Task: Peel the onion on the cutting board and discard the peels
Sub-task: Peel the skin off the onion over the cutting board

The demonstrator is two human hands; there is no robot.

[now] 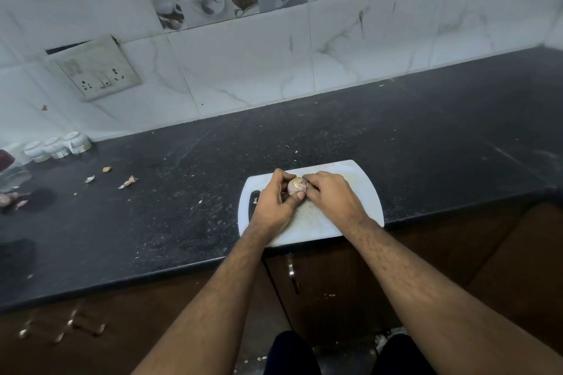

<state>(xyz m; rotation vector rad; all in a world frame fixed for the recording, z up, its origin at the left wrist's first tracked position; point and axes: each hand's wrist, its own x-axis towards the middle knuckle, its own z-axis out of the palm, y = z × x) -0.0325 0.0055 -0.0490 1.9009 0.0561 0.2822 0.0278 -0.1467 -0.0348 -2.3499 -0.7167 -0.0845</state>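
A small pale-purple onion (296, 185) with a yellowish top sits just above the white cutting board (362, 189), near the counter's front edge. My left hand (274, 201) wraps around its left side, thumb pressed on the front. From the right, my right hand (330, 193) closes its fingertips on the onion's skin. Most of the onion is hidden by my fingers.
Loose peel scraps (128, 182) lie on the dark counter (426, 137) to the left. White cups (58, 146) and some onions (9, 198) stand at the far left by the tiled wall. Cabinet doors with a handle (292, 277) are below.
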